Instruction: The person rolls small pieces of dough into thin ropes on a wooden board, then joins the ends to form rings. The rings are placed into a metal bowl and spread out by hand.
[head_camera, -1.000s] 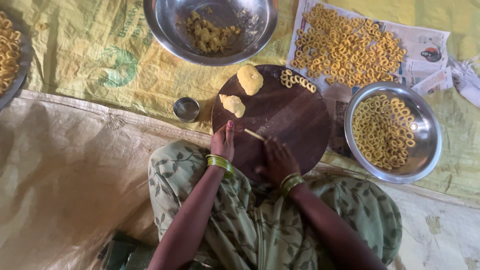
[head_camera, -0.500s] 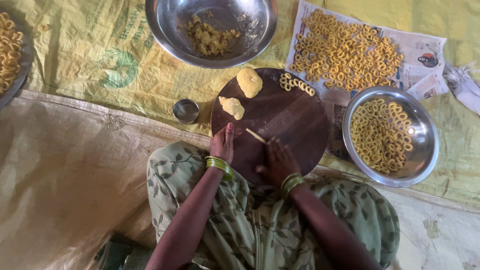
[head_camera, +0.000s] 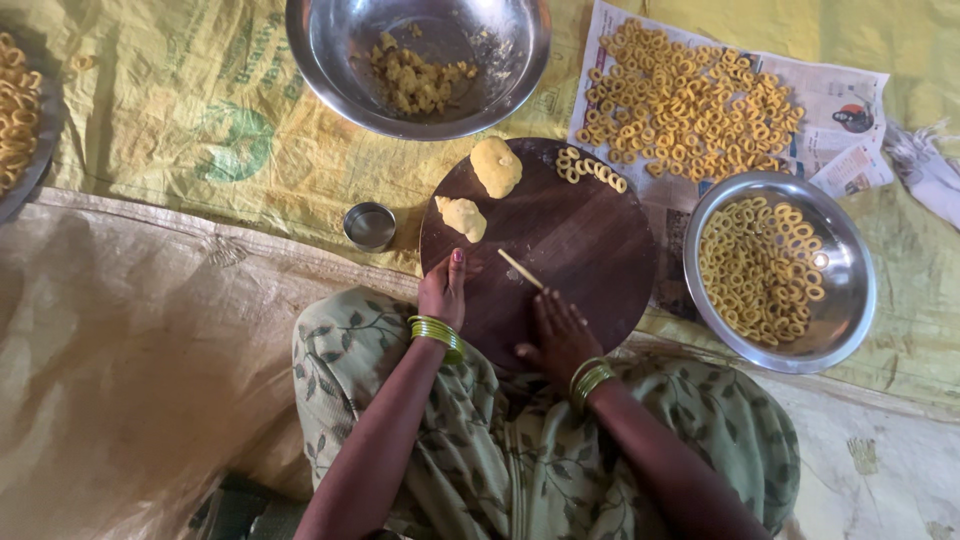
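A round dark wooden board (head_camera: 580, 240) lies in front of my knees. My right hand (head_camera: 558, 332) presses flat on a thin rope of yellow dough (head_camera: 520, 268) that pokes out from under its fingers. My left hand (head_camera: 444, 290) rests on the board's near-left edge, fingers together, holding nothing. Two lumps of yellow dough (head_camera: 496, 166) (head_camera: 461, 217) sit on the board's far left. A short row of small dough rings (head_camera: 590, 170) lies at the board's far edge.
A large steel bowl (head_camera: 330, 75) with dough crumbs stands beyond the board. A steel bowl (head_camera: 850, 320) of rings is at the right, with more rings on newspaper (head_camera: 840, 100) behind it. A small steel cup (head_camera: 369, 225) sits left of the board. Another plate of rings (head_camera: 20, 110) is far left.
Both hands stay in almost the same place on the board. The dough rope keeps its position under my right fingers.
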